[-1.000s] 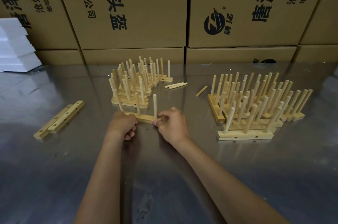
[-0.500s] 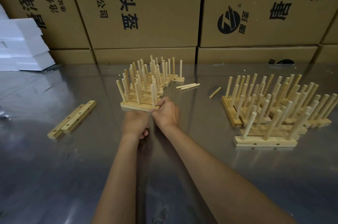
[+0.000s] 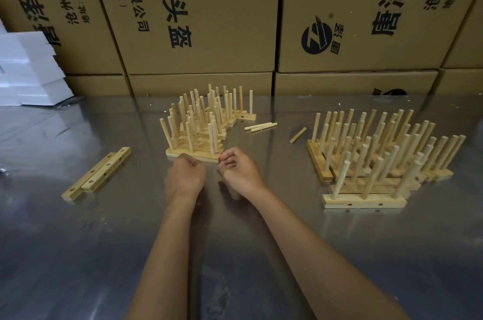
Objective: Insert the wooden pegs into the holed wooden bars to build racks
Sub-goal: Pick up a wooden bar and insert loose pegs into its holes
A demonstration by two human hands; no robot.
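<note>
Hands side by side before the nearest rack, left fisted, right loosely curled, both empty

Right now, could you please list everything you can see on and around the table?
Centre cluster of racks: many, too crowded to count, pale wood, pegs upright, table middle.
Right cluster of racks: many, pale wood, pegs leaning, table right.
Front rack: one, pale wood, nearest row of the right cluster.
Empty holed bars: two, pale wood, lying side by side, table left.
Paired loose pegs: two, pale wood, lying just right of the centre cluster.
Single loose peg: one, pale wood, between the clusters.
Table: one, shiny grey metal.
Cardboard boxes: several, brown with black print, stacked behind.
White blocks: a stack, far left.
Left hand: curled, holding nothing visible.
Right hand: fingers loosely curled, empty.
</note>
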